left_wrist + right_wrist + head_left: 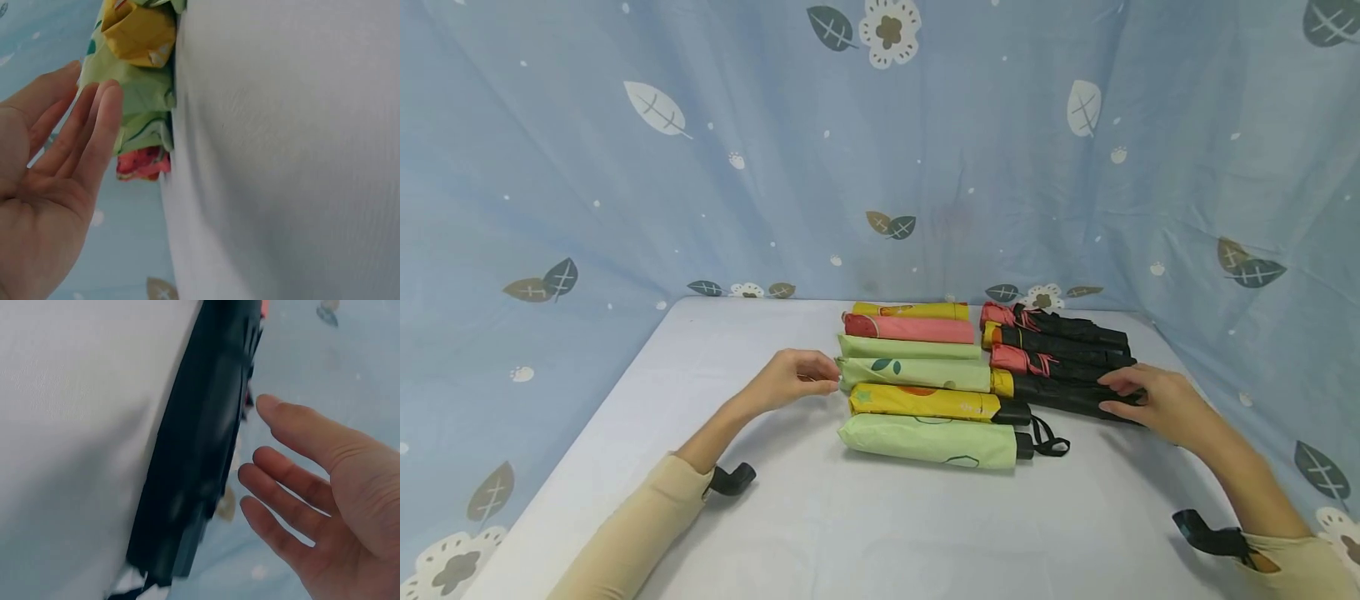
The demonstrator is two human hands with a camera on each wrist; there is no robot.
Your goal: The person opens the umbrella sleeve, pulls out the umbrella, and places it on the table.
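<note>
Folded umbrellas lie in two side-by-side columns on the white table. My left hand (792, 379), fingers loosely bent, has its fingertips right at the left end of a light green umbrella with leaf prints (917, 375). In the left wrist view the palm shows with nothing in it, beside the ends of green and yellow umbrellas (139, 37). At the right, my right hand (1168, 404) hovers around the far end of a black umbrella with a yellow tip (1067, 397). The right wrist view shows its thumb and fingers spread, apart from the black umbrella (194, 425).
Nearest me in the left column are a yellow umbrella (925, 403) and a light green umbrella (928, 442) with a black strap. A pink umbrella (917, 329) lies farther back. Several black umbrellas fill the right column. Blue printed cloth (775, 167) hangs behind the table (850, 533).
</note>
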